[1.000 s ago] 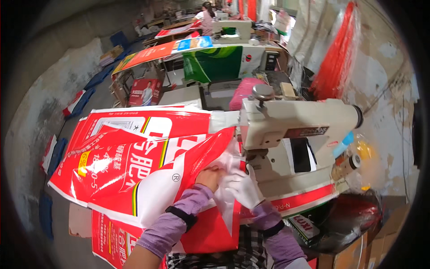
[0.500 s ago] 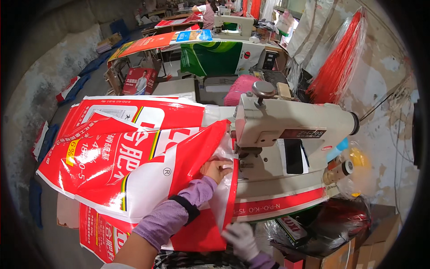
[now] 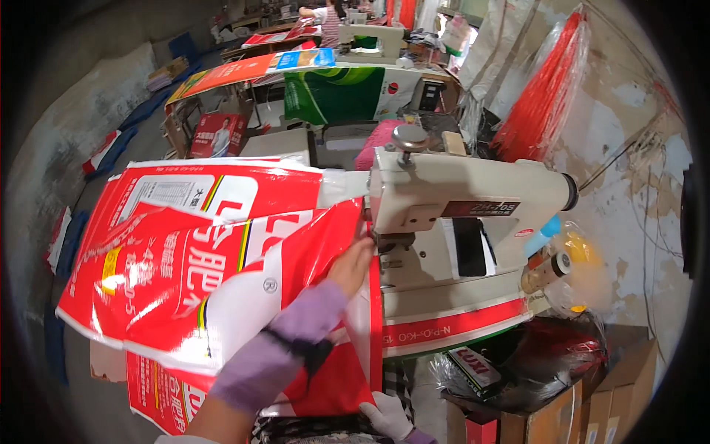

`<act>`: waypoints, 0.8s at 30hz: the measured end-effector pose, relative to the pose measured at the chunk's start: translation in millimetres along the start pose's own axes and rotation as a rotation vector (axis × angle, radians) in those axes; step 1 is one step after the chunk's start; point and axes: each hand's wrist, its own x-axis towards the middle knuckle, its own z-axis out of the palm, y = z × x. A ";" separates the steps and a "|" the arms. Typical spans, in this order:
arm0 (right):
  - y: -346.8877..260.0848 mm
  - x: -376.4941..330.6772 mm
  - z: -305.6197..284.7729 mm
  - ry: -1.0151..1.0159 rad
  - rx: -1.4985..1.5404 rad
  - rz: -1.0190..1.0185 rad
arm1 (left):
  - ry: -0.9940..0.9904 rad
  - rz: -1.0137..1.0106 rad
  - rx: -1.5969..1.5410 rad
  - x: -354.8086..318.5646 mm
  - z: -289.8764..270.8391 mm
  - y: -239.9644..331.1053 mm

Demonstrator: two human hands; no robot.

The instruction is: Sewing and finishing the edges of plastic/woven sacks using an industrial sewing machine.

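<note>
A red and white printed plastic sack [image 3: 222,296] lies across the machine bed, its right edge passing beneath the head of a cream sewing machine [image 3: 451,192]. My left hand [image 3: 352,265], bare below a purple sleeve with a black band, rests stretched flat on the sack, fingertips close to the needle area. The needle itself is hidden behind the machine head's shadowed parts. At the sack's lower right corner, my right hand [image 3: 390,416] in a pale glove has its fingers closed on the edge. Part of its grip is hidden.
A dark phone [image 3: 469,247] lies on the machine bed under the arm. Red strands [image 3: 543,92] hang at the right wall. Cardboard boxes [image 3: 555,414] stand lower right. Beyond are a green printed sheet [image 3: 333,95] and another person [image 3: 329,22] at work.
My left hand has gone from a pinch to lying flat, slightly farther up the sack. My right hand has come down onto the sack's lower corner. The view has shifted slightly.
</note>
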 end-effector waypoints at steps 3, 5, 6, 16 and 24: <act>39.1 -2.7 2.1 0.106 0.056 -0.068 | -0.440 0.438 0.118 -107.6 -55.9 111.3; 5.7 22.7 -6.8 0.120 0.089 -0.095 | -0.305 0.603 0.447 -167.6 -96.0 123.0; -4.4 39.5 -21.6 0.081 0.083 -0.056 | -0.116 0.719 0.661 -184.9 -112.8 110.5; -39.0 107.3 23.7 0.365 0.097 -0.565 | -0.153 -0.118 1.476 -224.2 -416.3 -26.8; -166.1 146.8 95.4 -0.299 -0.381 -0.663 | 1.048 -0.228 0.447 -286.1 -516.7 -120.4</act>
